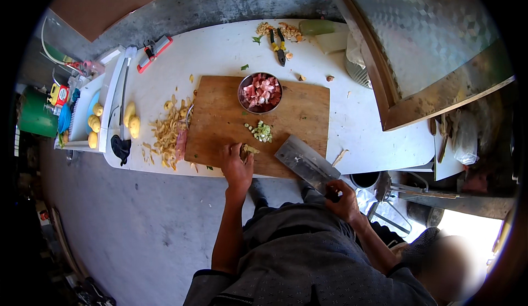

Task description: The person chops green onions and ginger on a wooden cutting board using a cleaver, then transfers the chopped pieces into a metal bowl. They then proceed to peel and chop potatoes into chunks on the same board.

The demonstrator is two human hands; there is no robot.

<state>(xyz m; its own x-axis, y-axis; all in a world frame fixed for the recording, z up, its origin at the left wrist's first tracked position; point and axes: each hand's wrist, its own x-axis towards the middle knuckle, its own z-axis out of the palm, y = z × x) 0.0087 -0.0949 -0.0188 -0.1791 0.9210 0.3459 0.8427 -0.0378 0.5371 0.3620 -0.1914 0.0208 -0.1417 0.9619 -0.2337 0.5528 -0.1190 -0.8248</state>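
Observation:
My left hand (237, 168) is at the front edge of a wooden cutting board (214, 108), its fingers curled round a knobbly pale-brown piece of ginger (250, 150). In my right hand (343, 200) is a cleaver (308, 163), gripped by its dark handle. Its broad blade slants over the board's front right corner. Between the hands and farther back lies a small heap of chopped scallion (260, 131). Behind that, a metal bowl (240, 98) of diced raw meat (262, 91) stands on the board.
Peelings (169, 133) lie left of the board, beside potatoes (132, 122). Pliers (280, 50) and nut-like bits (289, 31) are at the back. A framed glass pane (393, 94) leans over the table's right side. Another person (423, 245) is at the lower right.

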